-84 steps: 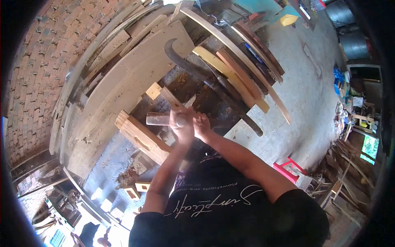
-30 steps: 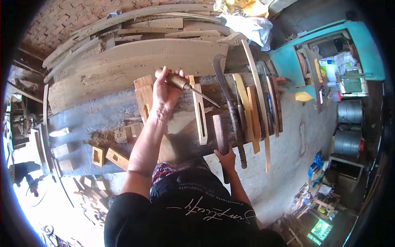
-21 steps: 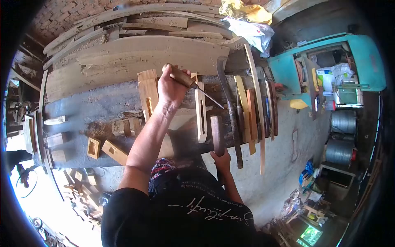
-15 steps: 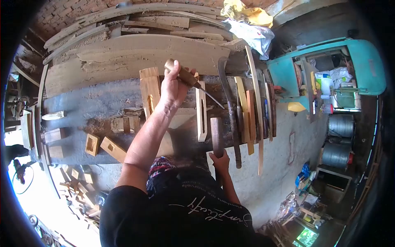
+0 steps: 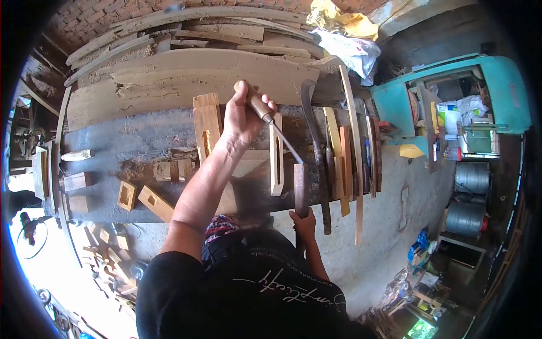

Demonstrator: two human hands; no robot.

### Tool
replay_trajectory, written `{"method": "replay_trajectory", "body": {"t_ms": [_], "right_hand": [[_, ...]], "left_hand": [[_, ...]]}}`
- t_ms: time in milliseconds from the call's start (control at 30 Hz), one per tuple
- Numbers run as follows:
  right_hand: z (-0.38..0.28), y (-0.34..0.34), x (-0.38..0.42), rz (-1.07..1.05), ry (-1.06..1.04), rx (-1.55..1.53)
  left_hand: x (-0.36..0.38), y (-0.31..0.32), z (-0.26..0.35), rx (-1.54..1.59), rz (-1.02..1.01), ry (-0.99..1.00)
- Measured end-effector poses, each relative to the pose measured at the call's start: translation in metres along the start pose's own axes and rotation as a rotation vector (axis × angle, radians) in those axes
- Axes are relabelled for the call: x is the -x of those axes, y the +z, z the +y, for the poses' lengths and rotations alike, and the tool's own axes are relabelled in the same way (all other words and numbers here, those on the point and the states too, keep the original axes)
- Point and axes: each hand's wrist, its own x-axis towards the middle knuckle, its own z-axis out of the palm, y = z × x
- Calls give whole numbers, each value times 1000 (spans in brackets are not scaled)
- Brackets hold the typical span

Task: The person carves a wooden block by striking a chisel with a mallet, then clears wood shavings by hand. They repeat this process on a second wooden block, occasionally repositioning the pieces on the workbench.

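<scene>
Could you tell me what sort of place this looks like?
It looks like a small woodworking workshop: a dark workbench carries wooden blocks with cut slots, the left hand grips a chisel-like tool, and long boards lie along the brick wall.

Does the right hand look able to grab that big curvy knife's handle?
Probably not while full: the right hand grips a wooden bar. With that put down, likely yes; the knife's handle sticks out close by, nothing visible between.
</scene>
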Motion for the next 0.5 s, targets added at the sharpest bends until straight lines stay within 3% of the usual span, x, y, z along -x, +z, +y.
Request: {"method": "replay_trajectory", "body": {"t_ms": [67,133,200,500], "right_hand": [[4,0,-1,4,5,-17],[8,-1,-4,4,8,-33],[11,-3,-7,-32,38,-13],[17,2,-9,-35,3,-51]], "left_hand": [[0,3,4,278,-139,-209],[1,5,2,259,-120,-179],[-1,1,2,255,-262,-195],[-3,5,1,171,-271,-163]]}}
